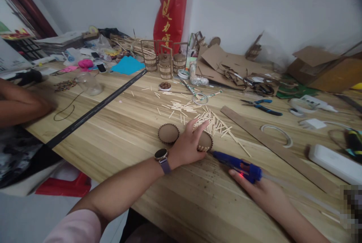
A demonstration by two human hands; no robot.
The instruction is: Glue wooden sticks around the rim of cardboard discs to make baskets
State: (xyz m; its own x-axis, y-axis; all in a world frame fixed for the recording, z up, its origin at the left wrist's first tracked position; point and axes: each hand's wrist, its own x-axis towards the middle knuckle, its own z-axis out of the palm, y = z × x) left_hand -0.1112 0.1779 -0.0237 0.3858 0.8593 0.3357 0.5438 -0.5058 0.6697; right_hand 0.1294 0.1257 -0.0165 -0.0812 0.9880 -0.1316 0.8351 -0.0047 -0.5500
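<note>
Here, a left hand (185, 147) grasps a stick-edged cardboard round (205, 142) beneath its fingers on the tabletop (127, 145), as the right hand (261, 191) clutches a blue hot-glue gun (233, 162) alongside. The round looks light, stiff yet fragile, best pinched by its edge.

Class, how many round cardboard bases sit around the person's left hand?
2: the left base lies on the table, left of the left hand; the right base is held by that hand, which partly hides it.
</note>
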